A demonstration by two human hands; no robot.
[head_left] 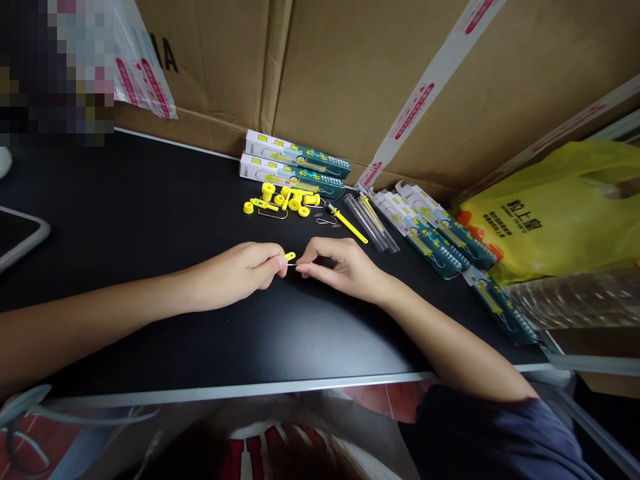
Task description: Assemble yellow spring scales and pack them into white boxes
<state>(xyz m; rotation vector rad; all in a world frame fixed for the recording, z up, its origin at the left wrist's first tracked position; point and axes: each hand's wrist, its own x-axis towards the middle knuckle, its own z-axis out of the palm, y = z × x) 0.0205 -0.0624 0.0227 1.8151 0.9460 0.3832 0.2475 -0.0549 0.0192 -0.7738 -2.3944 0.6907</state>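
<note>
My left hand (250,270) is closed on a small yellow plastic piece (291,256), whose rounded end sticks out past the thumb. My right hand (345,267) pinches a thin metal wire (292,265) between thumb and forefinger, and that wire reaches across to the left fingertips. Whether it joins the yellow piece is hidden by my fingers. Beyond my hands lie several yellow plastic caps and plugs (295,201), a metal hook (273,215), small springs (336,225) and a yellow rod (353,225). Clear plastic tubes (370,223) lie to their right.
Printed spring-scale boxes (295,175) lie at the back, with more boxes (425,233) to the right on the black table (150,347). A yellow plastic bag (560,213) is at the far right. Large cardboard (340,80) stands behind. A white-edged device (20,233) rests at left.
</note>
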